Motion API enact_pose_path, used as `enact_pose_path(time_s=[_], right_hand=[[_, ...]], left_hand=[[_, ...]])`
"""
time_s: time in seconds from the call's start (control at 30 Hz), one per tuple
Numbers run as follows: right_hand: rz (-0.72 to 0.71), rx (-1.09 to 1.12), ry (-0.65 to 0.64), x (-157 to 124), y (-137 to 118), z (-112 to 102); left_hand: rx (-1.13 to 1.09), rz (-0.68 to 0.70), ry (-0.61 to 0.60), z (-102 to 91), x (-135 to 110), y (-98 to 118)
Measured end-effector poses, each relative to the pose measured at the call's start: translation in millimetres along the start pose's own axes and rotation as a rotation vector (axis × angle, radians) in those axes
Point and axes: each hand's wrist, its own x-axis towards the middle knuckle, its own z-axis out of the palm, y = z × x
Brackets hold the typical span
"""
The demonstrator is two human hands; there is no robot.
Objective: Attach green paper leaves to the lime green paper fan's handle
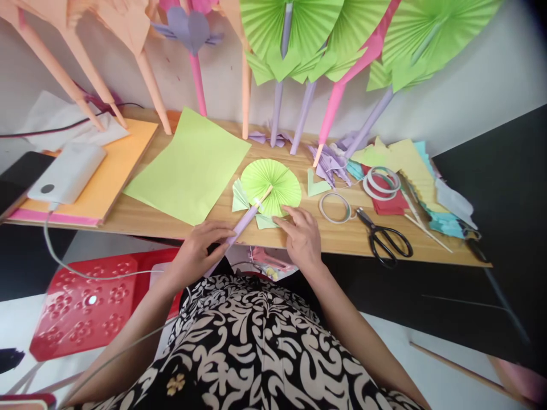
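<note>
A pleated round green paper fan (pixel 280 181) lies on the wooden table, with the tip of a lilac paper stick (pixel 243 225) across its middle. White tape seems to cross the stick near its pale orange end. My left hand (pixel 197 250) is closed around the lower part of the stick at the table's front edge. At the fan's lower right edge, the thumb and fingers of my right hand (pixel 304 236) pinch the paper. Pale green folded paper pieces (pixel 240 196) poke out beside and below the fan.
A large green paper sheet (pixel 192 159) lies left, beside a white power bank (pixel 70 171) on orange paper. Right are a tape roll (pixel 334 208), more stacked tape rolls (pixel 382 183), black scissors (pixel 387 236) and paper scraps. Finished green fans (pixel 294 34) lean on the wall behind.
</note>
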Motion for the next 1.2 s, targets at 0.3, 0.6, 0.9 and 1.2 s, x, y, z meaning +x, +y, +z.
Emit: enact_pose_path(time_s=[0.3, 0.6, 0.9, 1.2], right_hand=[[0.020, -0.104, -0.111, 5, -9, 1], [-0.018, 0.120, -0.104, 44, -15, -16], [-0.130, -0.031, -0.328, 92, -29, 21], [-0.194, -0.074, -0.345, 102, -31, 34]], left_hand=[[0.050, 0.028, -0.048, 2.9, 28, 1], [0.027, 0.036, 0.006, 7.4, 37, 2], [0.054, 0.003, -0.016, 5.0, 35, 5], [0.079, 0.011, -0.064, 0.5, 38, 7]])
